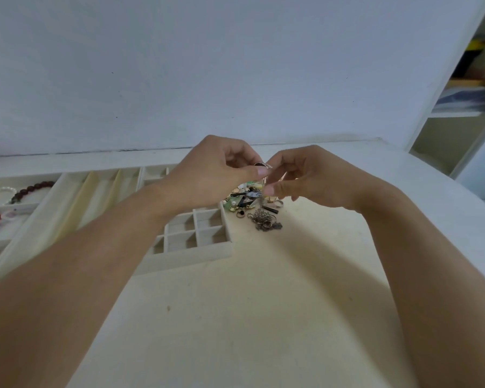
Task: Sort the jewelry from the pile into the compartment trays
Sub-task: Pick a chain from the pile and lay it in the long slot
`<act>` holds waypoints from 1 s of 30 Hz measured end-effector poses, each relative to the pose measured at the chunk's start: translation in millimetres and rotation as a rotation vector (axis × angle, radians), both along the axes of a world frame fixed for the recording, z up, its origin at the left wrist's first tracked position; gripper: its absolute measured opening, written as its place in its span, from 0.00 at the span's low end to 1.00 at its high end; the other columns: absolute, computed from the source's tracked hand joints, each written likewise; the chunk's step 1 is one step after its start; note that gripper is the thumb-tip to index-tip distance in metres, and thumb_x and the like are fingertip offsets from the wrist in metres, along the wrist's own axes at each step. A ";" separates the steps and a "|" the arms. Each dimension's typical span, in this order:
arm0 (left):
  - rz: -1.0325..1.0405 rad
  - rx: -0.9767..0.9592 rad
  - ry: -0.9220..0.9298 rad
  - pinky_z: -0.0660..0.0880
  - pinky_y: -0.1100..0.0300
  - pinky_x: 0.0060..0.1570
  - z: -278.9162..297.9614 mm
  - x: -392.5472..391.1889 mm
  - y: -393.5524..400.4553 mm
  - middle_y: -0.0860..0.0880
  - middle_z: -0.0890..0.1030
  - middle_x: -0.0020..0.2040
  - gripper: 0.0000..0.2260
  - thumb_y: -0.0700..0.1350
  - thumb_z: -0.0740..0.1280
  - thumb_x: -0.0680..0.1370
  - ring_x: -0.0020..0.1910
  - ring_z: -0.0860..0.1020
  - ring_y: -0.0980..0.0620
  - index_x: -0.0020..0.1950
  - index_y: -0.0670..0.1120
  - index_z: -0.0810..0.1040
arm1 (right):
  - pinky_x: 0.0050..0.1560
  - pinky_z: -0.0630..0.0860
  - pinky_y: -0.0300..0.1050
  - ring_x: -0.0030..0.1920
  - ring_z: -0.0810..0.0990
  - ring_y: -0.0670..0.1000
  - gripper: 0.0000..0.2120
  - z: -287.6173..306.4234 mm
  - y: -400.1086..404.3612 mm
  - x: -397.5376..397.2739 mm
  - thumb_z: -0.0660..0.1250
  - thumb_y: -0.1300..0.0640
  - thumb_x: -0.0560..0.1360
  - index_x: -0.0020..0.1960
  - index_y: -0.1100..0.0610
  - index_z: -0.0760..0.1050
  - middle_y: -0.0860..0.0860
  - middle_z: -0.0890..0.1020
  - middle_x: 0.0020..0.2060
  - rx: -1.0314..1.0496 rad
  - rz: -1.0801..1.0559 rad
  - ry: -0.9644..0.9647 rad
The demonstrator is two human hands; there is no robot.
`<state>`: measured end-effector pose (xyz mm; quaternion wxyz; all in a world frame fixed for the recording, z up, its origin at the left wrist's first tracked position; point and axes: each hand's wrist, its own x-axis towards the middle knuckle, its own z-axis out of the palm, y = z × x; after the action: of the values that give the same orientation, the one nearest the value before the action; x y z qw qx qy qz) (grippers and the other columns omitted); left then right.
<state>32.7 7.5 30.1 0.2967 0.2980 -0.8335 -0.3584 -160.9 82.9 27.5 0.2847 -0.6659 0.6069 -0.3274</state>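
Pinched between the left hand (219, 169) and the right hand (305, 177) is a small ring (259, 164), held up above the jewelry pile (252, 204). Just left of the pile and below the grip, a grid tray (196, 236) is seen. Bead bracelets (25, 190) are kept in the far-left tray (0, 242).

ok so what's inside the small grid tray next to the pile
The compartments of the grid tray that show look bare. The left forearm covers its far and left cells, so what lies in those cannot be seen. The jewelry pile sits on the table beside it.
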 end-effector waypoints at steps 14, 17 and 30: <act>0.128 0.034 0.405 0.78 0.59 0.43 14.2 0.4 -3.2 0.51 0.86 0.42 0.02 0.42 0.68 0.81 0.39 0.84 0.54 0.51 0.45 0.78 | 0.42 0.77 0.41 0.42 0.82 0.51 0.06 -9.8 -3.7 -1.3 0.71 0.55 0.78 0.49 0.57 0.83 0.51 0.87 0.45 0.091 0.012 0.022; 0.141 0.083 0.451 0.80 0.57 0.45 15.8 1.5 -3.4 0.51 0.87 0.42 0.01 0.43 0.68 0.81 0.41 0.85 0.50 0.50 0.46 0.77 | 0.43 0.77 0.42 0.42 0.83 0.50 0.06 -9.4 -3.0 -2.6 0.72 0.55 0.78 0.50 0.57 0.83 0.51 0.87 0.44 0.100 0.006 0.007; 0.244 0.182 0.514 0.82 0.54 0.42 17.4 5.2 -4.5 0.50 0.85 0.39 0.01 0.42 0.66 0.82 0.37 0.84 0.51 0.52 0.45 0.77 | 0.44 0.76 0.46 0.40 0.83 0.46 0.06 -11.2 -1.2 -4.7 0.79 0.52 0.70 0.45 0.53 0.85 0.50 0.87 0.39 0.225 -0.042 0.143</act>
<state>37.9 3.0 47.5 0.5110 0.3208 -0.6535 -0.4571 -165.6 81.7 16.3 0.3067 -0.6386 0.6723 -0.2146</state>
